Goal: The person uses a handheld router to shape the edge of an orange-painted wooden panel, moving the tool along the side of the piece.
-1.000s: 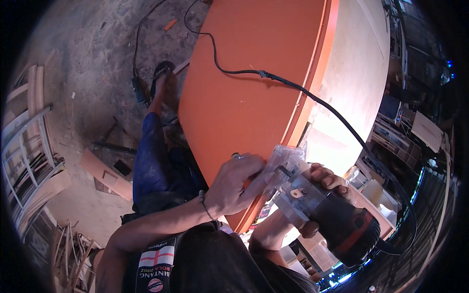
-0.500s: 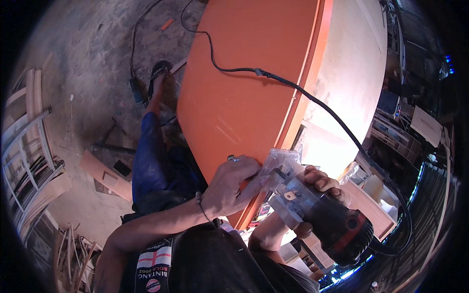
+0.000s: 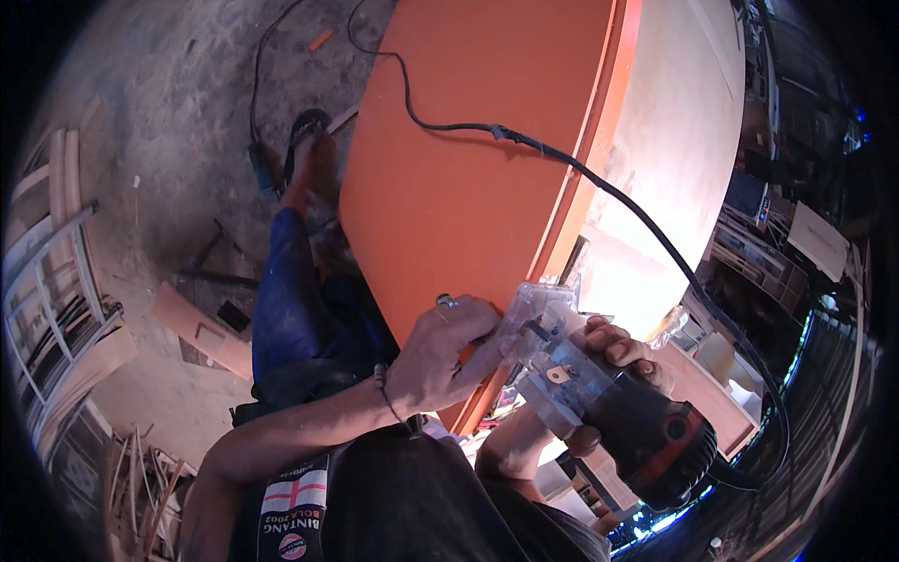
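A trim router (image 3: 641,426) with a black and red motor body and a clear base lies tilted across the right edge of an orange panel (image 3: 468,215). My right hand (image 3: 623,351) wraps round the router from its far side, fingertips showing over the top of the body. At the panel's near corner, my left hand (image 3: 449,347), with a ring and a wrist cord, is closed on the clear base plate (image 3: 538,309). Its curled knuckles rest against the orange surface. The router's bit and the contact with the panel edge are mostly hidden by the base and my fingers.
A black power cord (image 3: 646,225) crosses the panel and loops down to the router's rear. Beyond the edge stands a pale panel face (image 3: 670,187). Wood strips (image 3: 140,492) and a metal frame (image 3: 47,281) lie at left. My foot (image 3: 309,140) rests on the concrete floor.
Both hands and the router keep nearly the same place on the panel edge. The cord over the panel appears slightly higher in view.
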### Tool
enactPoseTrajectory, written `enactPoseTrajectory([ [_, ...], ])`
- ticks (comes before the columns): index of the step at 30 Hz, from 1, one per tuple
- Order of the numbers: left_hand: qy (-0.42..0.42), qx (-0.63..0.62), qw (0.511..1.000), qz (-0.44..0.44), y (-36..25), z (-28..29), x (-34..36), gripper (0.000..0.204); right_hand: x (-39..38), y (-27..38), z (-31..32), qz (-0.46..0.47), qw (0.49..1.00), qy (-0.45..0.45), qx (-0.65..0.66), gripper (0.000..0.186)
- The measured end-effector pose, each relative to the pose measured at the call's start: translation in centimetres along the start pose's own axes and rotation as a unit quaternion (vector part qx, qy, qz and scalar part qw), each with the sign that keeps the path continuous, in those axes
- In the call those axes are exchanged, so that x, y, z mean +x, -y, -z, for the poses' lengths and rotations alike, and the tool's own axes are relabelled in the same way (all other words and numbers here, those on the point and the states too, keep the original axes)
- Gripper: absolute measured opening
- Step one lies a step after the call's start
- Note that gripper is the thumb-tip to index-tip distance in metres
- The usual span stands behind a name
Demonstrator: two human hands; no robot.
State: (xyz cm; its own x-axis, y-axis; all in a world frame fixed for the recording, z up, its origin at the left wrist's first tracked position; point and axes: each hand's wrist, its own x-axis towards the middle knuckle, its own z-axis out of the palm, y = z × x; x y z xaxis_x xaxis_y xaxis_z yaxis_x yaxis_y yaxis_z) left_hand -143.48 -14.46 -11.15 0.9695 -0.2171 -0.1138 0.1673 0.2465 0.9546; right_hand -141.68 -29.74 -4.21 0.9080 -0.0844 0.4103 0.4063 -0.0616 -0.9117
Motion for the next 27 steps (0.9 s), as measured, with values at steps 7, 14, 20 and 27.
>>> enactPoseTrajectory([
  [7,0.006,0.015,1.000,-0.017,0.0,0.1,-0.1,0.023,-0.8,0.1,0.0,0.000,1.000,-0.023,0.013,0.086],
  [14,0.006,0.016,1.000,-0.014,0.1,0.0,-0.5,0.024,-0.7,0.2,1.5,0.006,0.998,0.060,0.025,0.087],
  [20,0.018,0.002,1.000,-0.003,0.5,0.0,-0.8,0.023,-1.1,0.6,3.0,-0.026,0.996,0.073,0.043,0.093],
  [27,0.005,0.011,1.000,-0.015,0.2,-0.1,-1.1,0.026,-0.6,2.1,6.2,-0.114,0.978,0.164,0.061,0.049],
])
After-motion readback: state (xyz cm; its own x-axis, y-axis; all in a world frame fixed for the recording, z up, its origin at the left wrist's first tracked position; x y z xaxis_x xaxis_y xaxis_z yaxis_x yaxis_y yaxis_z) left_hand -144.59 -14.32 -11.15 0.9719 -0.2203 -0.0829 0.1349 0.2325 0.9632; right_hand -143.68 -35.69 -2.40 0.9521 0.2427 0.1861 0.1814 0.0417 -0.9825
